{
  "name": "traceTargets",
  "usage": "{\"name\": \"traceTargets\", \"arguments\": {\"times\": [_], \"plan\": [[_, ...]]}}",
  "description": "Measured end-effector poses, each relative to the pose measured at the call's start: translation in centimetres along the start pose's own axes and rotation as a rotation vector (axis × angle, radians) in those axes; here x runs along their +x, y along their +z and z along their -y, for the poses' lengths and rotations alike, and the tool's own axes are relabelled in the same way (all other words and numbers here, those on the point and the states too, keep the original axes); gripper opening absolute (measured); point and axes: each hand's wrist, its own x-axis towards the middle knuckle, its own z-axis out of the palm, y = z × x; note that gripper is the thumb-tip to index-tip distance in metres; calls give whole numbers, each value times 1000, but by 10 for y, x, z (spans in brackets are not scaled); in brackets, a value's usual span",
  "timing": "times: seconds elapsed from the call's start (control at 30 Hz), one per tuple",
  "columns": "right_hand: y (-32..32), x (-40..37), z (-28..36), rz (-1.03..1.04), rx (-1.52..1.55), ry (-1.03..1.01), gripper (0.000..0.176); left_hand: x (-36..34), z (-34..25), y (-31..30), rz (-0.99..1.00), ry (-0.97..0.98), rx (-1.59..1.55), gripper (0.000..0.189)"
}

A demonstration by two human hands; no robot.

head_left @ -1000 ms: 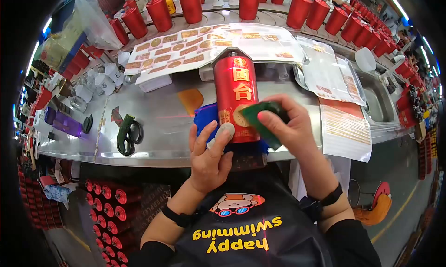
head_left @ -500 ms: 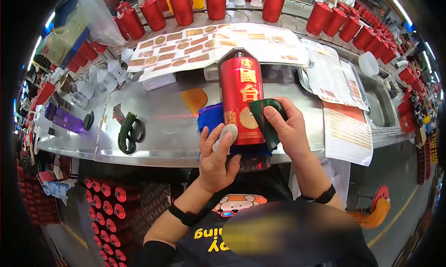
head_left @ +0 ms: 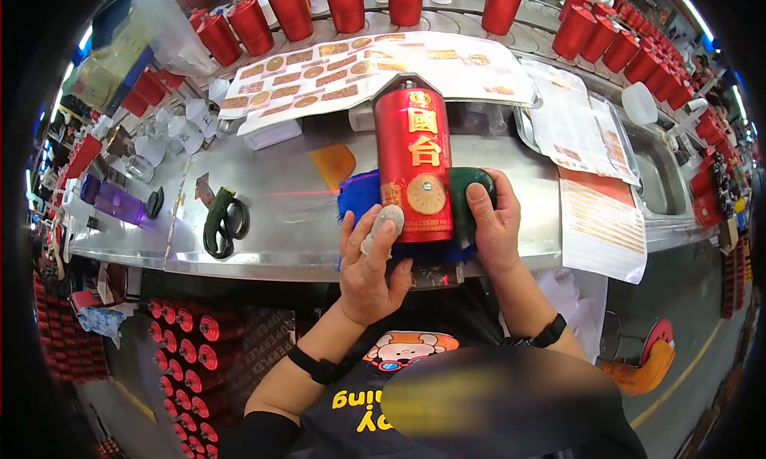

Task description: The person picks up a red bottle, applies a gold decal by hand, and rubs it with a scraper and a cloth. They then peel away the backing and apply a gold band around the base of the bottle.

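Observation:
A glossy red bottle (head_left: pixel 409 132) with gold characters and a round gold medallion lies in a dark holder, its neck pointing away from me. Blue cloth (head_left: pixel 358 197) shows beside and beneath it. My left hand (head_left: pixel 367 271) touches the bottle's lower left edge. Its fingers are curved and apart, and whitish covers (head_left: pixel 388 218) sit on the fingertips. My right hand (head_left: pixel 498 229) grips a dark green scraper-like pad (head_left: pixel 471 189) just right of the bottle, with the thumb on top. Part of the pad is hidden by the hand.
Sheets of gold labels (head_left: pixel 319 84) lie behind the bottle. Red bottles (head_left: pixel 345 5) stand on a conveyor at the back. To the left are a green tape-like roll (head_left: pixel 217 223) and a purple bottle (head_left: pixel 116 201). A label strip sheet (head_left: pixel 604 235) overhangs the right table edge, near a sink (head_left: pixel 662 176).
My right hand has drawn the green pad rightward off the bottle's face, so the round medallion is now uncovered. My left hand stays nearly still. The conveyor bottles have shifted right.

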Motion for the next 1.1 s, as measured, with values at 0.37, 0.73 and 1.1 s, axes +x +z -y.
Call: {"name": "traceTargets", "arguments": {"times": [0.37,0.73,1.1], "plan": [[-2,1,-1,18,16,2,34,-1,0,0,5,1,23,64],[-3,0,0,24,10,-5,33,0,0,0,1,10,1,64],[-2,0,0,25,-6,-8,31,0,0,0,7,5,3,63]]}}
